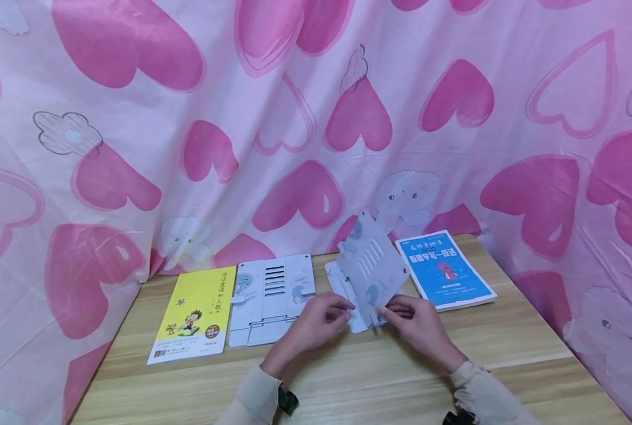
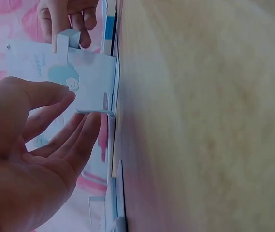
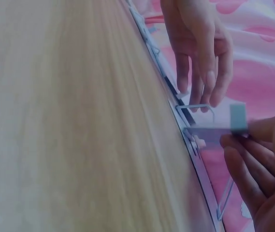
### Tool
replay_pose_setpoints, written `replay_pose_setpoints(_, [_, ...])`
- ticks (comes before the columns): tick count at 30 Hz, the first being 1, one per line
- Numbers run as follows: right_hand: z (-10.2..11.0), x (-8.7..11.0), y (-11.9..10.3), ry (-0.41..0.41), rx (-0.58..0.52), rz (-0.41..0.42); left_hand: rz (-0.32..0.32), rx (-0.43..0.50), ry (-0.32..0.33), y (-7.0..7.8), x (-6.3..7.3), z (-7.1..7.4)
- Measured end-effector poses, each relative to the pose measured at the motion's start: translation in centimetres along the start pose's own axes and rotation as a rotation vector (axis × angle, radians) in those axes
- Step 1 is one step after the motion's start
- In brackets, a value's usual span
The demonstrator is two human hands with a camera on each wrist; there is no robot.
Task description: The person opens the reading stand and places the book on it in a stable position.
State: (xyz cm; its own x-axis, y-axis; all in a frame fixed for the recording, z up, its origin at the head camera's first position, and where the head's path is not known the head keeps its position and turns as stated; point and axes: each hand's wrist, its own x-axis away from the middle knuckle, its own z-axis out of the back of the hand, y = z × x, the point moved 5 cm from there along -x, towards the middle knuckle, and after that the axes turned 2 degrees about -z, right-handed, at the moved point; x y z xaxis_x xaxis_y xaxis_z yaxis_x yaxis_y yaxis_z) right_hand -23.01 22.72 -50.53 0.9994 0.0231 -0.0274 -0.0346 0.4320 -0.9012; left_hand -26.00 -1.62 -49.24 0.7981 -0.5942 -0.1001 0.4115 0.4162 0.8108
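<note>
A white metal folding book stand (image 1: 377, 268) stands at the middle right of the table, its slotted, printed panel tilted up from the base. My right hand (image 1: 419, 321) pinches the panel's lower right corner; in the right wrist view its thumb and fingers grip a small folded tab (image 3: 238, 119). At the stand's lower left is my left hand (image 1: 321, 321), its fingers gently bent. The left wrist view shows those fingertips right at a thin wire bracket (image 2: 94, 112), the thumb apart from it.
A second, similar stand (image 1: 289, 277) lies folded flat left of the hands. Beyond it is a yellow book (image 1: 201, 295); a blue book (image 1: 446, 271) lies right of the raised stand. A pink heart-print curtain (image 1: 295, 195) hangs behind the wooden table (image 1: 358, 383).
</note>
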Motion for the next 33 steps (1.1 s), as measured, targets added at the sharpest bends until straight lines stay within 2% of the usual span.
replay_pose_setpoints(7, [1.1,-0.2,0.3,0.051,0.043,0.000,-0.067,0.014,-0.055,0.6,0.0,-1.1])
replay_pose_setpoints(11, [1.4,-0.4,0.3,0.070,0.074,0.018,-0.064,0.002,-0.060,0.7,0.0,-1.2])
replay_pose_setpoints(15, [1.8,-0.6,0.3,0.112,0.113,0.037,-0.051,0.014,-0.037,0.7,0.0,-1.0])
replay_pose_setpoints(25, [2.5,-1.1,0.8,0.161,0.169,0.039,0.015,0.050,0.084,0.1,-0.5,1.0])
replay_pose_setpoints(33, [3.0,-1.9,1.2,0.166,0.179,0.060,0.024,-0.005,0.261,-0.5,-1.4,3.2])
